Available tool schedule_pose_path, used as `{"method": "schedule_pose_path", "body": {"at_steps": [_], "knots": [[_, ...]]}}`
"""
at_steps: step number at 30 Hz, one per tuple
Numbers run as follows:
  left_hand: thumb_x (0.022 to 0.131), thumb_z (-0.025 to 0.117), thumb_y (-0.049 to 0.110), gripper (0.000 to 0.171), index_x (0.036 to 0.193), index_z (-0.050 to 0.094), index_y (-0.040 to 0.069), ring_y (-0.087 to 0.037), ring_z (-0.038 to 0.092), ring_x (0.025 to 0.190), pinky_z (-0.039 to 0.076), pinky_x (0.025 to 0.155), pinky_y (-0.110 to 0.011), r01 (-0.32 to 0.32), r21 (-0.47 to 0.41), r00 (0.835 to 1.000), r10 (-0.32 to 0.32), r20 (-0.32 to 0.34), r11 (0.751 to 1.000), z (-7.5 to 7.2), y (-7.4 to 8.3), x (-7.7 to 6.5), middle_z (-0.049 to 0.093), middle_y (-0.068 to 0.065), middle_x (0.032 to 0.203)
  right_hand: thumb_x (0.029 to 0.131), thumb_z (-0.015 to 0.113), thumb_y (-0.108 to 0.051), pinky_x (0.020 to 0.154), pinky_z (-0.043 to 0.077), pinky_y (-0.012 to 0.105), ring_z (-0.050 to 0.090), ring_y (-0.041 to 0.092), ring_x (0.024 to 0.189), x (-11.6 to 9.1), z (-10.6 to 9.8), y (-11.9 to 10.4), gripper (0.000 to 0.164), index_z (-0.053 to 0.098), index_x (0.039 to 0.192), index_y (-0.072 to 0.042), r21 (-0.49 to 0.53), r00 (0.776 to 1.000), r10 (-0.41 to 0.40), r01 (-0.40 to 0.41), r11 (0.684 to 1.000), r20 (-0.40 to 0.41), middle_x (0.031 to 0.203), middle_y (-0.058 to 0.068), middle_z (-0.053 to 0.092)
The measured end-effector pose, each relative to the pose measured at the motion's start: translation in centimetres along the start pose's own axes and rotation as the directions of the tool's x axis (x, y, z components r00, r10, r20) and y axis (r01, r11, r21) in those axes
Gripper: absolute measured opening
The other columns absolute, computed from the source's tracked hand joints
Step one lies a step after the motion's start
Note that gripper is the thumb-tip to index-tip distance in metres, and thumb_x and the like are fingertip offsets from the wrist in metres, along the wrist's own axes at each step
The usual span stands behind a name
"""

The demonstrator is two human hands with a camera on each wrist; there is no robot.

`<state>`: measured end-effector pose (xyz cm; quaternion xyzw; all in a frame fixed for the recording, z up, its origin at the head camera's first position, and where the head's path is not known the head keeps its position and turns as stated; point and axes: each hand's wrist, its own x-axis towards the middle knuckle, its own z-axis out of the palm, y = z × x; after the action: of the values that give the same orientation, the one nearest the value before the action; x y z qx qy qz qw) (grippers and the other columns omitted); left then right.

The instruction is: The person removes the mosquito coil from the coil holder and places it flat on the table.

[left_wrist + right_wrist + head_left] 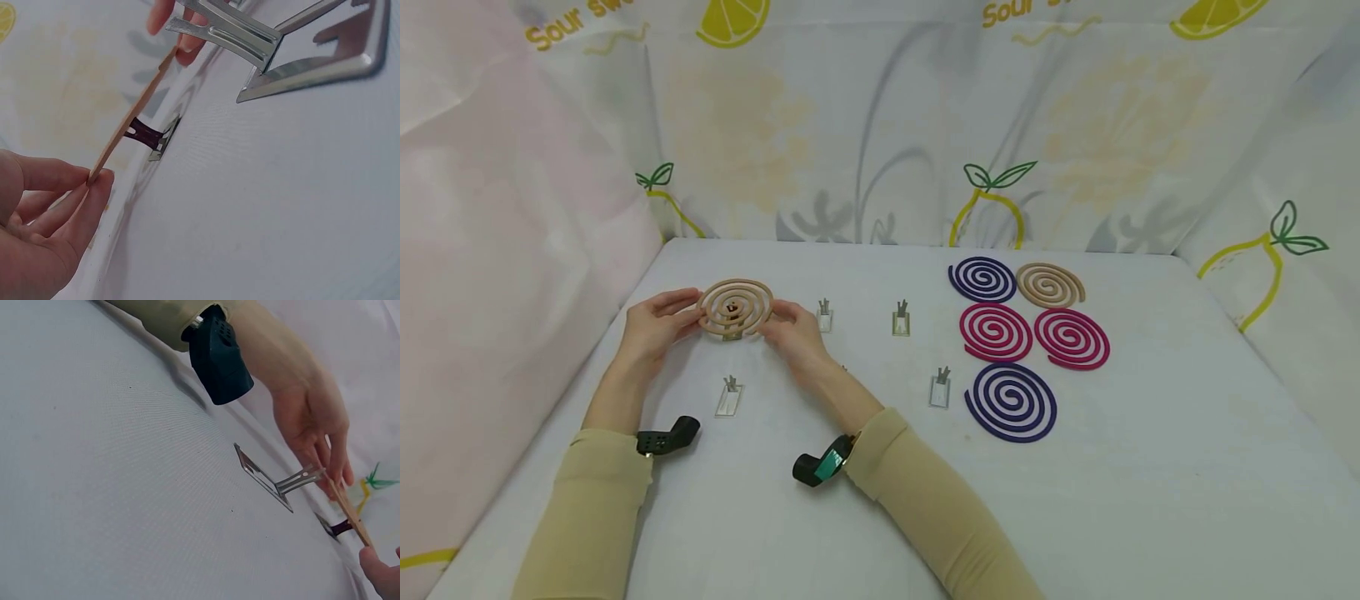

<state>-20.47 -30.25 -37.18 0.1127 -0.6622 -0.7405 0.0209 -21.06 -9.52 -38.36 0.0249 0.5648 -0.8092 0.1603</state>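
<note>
A tan mosquito coil (pixel 735 283) lies level at the far left of the table, over a small metal coil stand (pixel 732 337). Its left rim is pinched between thumb and fingers of my left hand (pixel 651 327). On the opposite rim, my right hand (pixel 799 340) pinches it too. Seen edge-on in the left wrist view, the coil (pixel 128 122) meets the top of the stand's dark upright prong (pixel 145 134). Whether the prong has caught in the coil's centre I cannot tell. The right wrist view shows the coil (pixel 350 512) between both hands.
Other metal stands (pixel 730 398), (pixel 825 317), (pixel 901 321) and a stand (pixel 939 390) nearer the middle have upright prongs. On the right lie purple coils (pixel 1011 402), pink coils (pixel 996 332) and a tan coil (pixel 1049 285). A patterned cloth (pixel 865 125) hangs behind.
</note>
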Motion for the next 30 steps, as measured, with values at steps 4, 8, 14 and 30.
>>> {"method": "schedule_pose_path", "body": {"at_steps": [4,8,14,30], "knots": [[0.09,0.067,-0.006,0.031,0.118,0.061,0.006,0.003,0.067,0.085,0.058,0.074,-0.014,-0.002,0.017,1.0,0.002,-0.001,1.0,-0.04,-0.06,-0.01,0.072,0.015,0.093,0.084,0.06,0.011,0.105,0.05,0.032,0.057,0.027,0.125,0.03,0.0,-0.07,0.054,0.053,0.137,0.005,0.01,1.0,-0.002,0.002,1.0,0.009,0.141,0.015,0.053],[0.09,0.067,-0.006,0.032,0.12,0.06,0.005,0.003,0.067,0.086,0.058,0.076,-0.014,-0.003,0.015,1.0,0.003,0.004,1.0,-0.12,-0.08,0.07,0.071,0.014,0.094,0.084,0.06,0.011,0.106,0.05,0.033,0.057,0.028,0.126,-0.1,0.0,-0.28,0.054,0.052,0.137,0.005,0.024,1.0,-0.006,0.006,1.0,0.017,0.143,0.016,0.052],[0.09,0.067,-0.005,0.038,0.126,0.057,0.001,0.003,0.067,0.087,0.058,0.076,-0.014,0.004,0.003,1.0,-0.004,0.01,1.0,-0.2,0.02,0.22,0.071,0.015,0.094,0.084,0.061,0.01,0.105,0.051,0.032,0.058,0.029,0.124,-0.27,-0.03,-0.58,0.053,0.053,0.136,0.006,0.027,1.0,-0.016,0.015,1.0,0.01,0.142,0.016,0.053],[0.09,0.067,-0.008,0.028,0.111,0.065,0.009,0.001,0.068,0.084,0.059,0.074,-0.016,-0.031,-0.018,0.999,0.031,0.007,0.999,-0.12,0.29,-0.02,0.073,0.013,0.092,0.084,0.06,0.012,0.101,0.052,0.031,0.06,0.029,0.122,-0.26,0.01,-0.5,0.051,0.055,0.134,0.007,0.042,0.999,-0.033,0.033,0.999,-0.002,0.138,0.018,0.055]]}}
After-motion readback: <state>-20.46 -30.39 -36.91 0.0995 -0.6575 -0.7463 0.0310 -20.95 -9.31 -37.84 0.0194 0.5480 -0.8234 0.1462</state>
